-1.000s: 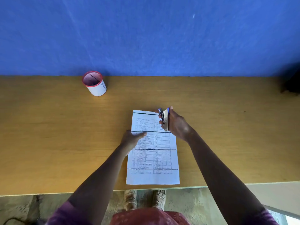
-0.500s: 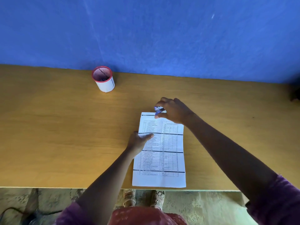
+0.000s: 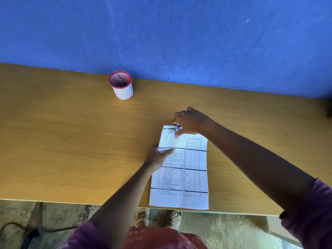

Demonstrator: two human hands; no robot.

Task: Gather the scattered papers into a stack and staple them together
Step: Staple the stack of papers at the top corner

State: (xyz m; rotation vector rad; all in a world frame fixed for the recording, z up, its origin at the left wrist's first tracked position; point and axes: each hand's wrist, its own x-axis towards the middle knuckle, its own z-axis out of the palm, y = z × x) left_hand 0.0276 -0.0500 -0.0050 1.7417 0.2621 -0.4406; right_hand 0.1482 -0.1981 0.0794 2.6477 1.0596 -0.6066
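Down low, two feet in sandals [image 3: 158, 217] are standing on the rough floor [image 3: 53, 211], and a dark cord [image 3: 21, 229] is lying there on the left. Just above, the papers [image 3: 181, 177] are sitting in one neat stack on the yellow tabletop [image 3: 71, 141], with the near end at the front edge and sticking out a tiny bit. Lines and a table of small print are showing on the top sheet. The left hand [image 3: 158, 157] is lying flat on the left side of the stack, fingers [image 3: 168, 151] spread a little and pressing the sheets down. Farther up, the right hand [image 3: 190, 123] is curling over the far corner of the stack and squeezing a small stapler [image 3: 177, 128]; only its shiny blue tip is peeking out, right on the paper's top edge. Well away to the far left, a white cup with a red rim [image 3: 122, 85] is standing upright near the blue wall [image 3: 161, 33].
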